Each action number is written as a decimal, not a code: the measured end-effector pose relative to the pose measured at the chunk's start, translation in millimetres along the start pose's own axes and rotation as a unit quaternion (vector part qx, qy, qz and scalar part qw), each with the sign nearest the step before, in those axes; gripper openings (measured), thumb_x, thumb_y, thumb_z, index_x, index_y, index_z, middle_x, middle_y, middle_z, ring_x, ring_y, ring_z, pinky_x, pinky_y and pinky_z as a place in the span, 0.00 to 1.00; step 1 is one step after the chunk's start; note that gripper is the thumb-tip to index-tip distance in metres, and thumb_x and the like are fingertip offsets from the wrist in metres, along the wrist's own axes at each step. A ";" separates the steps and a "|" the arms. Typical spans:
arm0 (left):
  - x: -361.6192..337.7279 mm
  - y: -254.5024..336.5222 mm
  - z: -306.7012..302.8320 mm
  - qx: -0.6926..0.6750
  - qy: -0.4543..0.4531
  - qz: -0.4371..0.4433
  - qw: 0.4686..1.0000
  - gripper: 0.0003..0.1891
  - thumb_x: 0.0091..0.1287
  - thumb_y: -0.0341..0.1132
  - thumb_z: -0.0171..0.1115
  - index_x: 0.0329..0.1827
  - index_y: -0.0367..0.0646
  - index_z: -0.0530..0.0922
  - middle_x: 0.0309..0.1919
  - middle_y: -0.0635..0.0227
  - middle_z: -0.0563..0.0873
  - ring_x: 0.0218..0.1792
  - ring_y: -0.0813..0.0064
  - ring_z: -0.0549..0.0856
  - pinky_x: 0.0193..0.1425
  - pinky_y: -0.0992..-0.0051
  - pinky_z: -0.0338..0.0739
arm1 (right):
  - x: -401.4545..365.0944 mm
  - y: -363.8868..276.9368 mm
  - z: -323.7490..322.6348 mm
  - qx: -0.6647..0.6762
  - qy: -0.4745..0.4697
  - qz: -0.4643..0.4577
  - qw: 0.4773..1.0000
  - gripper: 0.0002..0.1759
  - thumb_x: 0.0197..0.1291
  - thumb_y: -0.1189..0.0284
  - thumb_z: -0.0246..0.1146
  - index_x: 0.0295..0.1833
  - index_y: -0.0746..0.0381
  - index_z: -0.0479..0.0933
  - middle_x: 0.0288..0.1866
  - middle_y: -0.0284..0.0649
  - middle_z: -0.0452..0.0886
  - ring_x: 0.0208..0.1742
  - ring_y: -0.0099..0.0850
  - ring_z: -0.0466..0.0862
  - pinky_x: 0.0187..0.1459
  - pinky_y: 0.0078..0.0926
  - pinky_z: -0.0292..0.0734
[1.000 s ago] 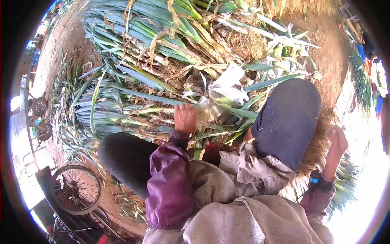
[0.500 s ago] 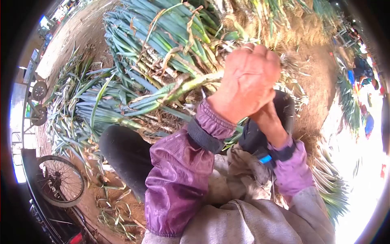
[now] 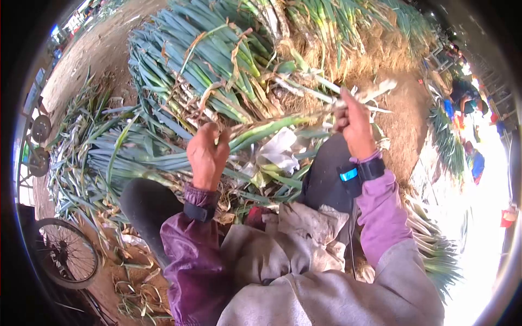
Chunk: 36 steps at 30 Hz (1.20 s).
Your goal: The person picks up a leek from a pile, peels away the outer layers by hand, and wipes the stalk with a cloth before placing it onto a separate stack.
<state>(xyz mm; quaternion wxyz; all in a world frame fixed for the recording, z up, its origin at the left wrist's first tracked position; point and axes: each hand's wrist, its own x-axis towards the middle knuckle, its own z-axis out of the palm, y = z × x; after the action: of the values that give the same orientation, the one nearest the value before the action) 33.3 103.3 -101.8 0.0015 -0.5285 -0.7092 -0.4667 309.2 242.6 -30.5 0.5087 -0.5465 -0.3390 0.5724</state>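
Observation:
A long green onion (image 3: pixel 266 130) stretches across in front of me, with a brownish dry strip along its upper side. My left hand (image 3: pixel 206 155) is closed around its leafy part, though the fingertips are partly turned from view. Nearer the white stalk end, my right hand (image 3: pixel 356 122) pinches the same onion between thumb and fingers. The stalk's pale tip (image 3: pixel 385 88) sticks out beyond that hand to the right and is blurred. Below the onion, between my hands, lies a white, thin crumpled piece (image 3: pixel 280 151).
A big heap of green onions (image 3: pixel 190 54) lies ahead, with rooted bundles (image 3: pixel 326 32) behind it. Loose leaves (image 3: pixel 81 136) spread at left. A bicycle wheel (image 3: pixel 65 252) stands lower left. More onions (image 3: pixel 435 239) lie at right. My knees flank the work area.
My hands were together, the left covering part of the right. They have parted: the left moved left and down, the right is raised, and the onion now spans between them.

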 end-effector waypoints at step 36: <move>118.3 67.8 -69.7 -0.101 -0.162 0.029 0.981 0.15 0.49 0.33 0.72 0.37 0.34 0.82 0.25 0.55 0.84 0.27 0.68 0.83 0.35 0.70 0.75 | -68.6 -6.9 112.8 0.003 -0.324 -0.181 0.929 0.19 0.67 0.63 0.61 0.25 0.65 0.75 0.13 0.26 0.68 0.11 0.14 0.67 0.12 0.16 0.59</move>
<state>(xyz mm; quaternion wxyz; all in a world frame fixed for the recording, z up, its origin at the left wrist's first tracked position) -2.2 146.0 40.9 -0.1529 -0.6148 -0.6335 -0.4442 193.3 197.9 14.8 0.4678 -0.2593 -0.5771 0.6172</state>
